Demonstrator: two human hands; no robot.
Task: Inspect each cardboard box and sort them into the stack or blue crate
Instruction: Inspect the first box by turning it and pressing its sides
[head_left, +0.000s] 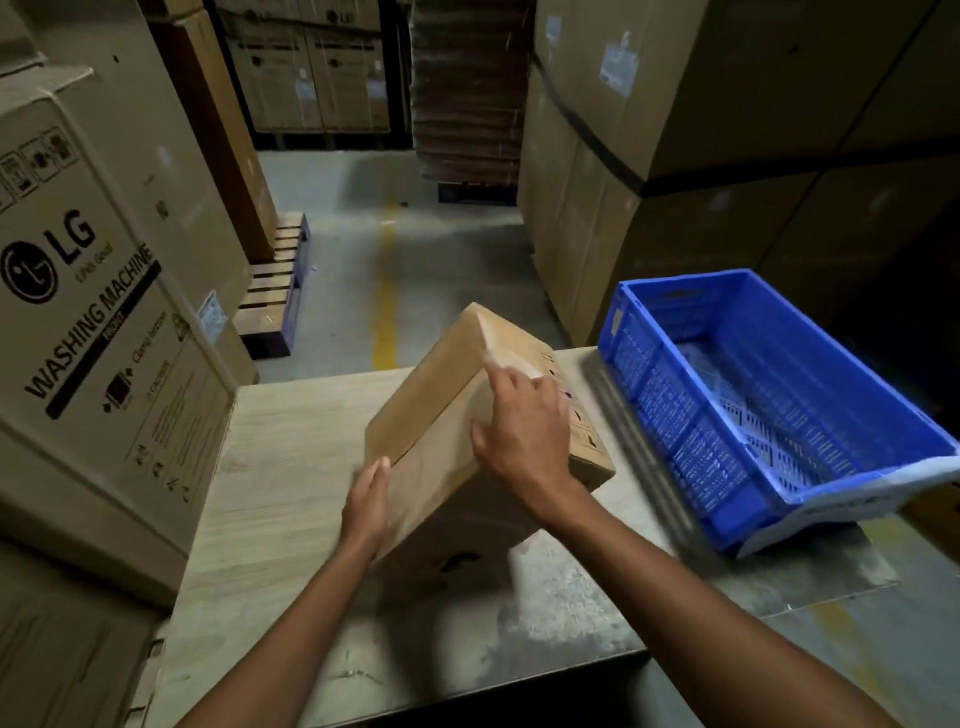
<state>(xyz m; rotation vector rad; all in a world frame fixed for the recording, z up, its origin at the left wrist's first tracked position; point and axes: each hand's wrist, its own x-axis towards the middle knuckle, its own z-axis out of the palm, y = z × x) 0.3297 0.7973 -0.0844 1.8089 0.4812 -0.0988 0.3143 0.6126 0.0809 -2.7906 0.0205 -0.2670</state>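
A plain brown cardboard box (441, 415) is tilted up on edge above the grey table (291, 457), a printed side panel facing right. My left hand (366, 506) presses flat against its lower left face. My right hand (524, 421) lies over its top right face, fingers spread along the upper edge. Both hands hold the box between them. To the right, an empty blue perforated crate (769, 410) sits at an angle on the table, its near corner hanging past the table edge. No stack of small boxes is in view.
A large washing machine carton (98, 291) stands tight against the table's left side. Tall brown cartons (675, 130) rise behind the crate. Beyond the table is a concrete aisle with a yellow floor line (387, 291) and a wooden pallet (278, 291).
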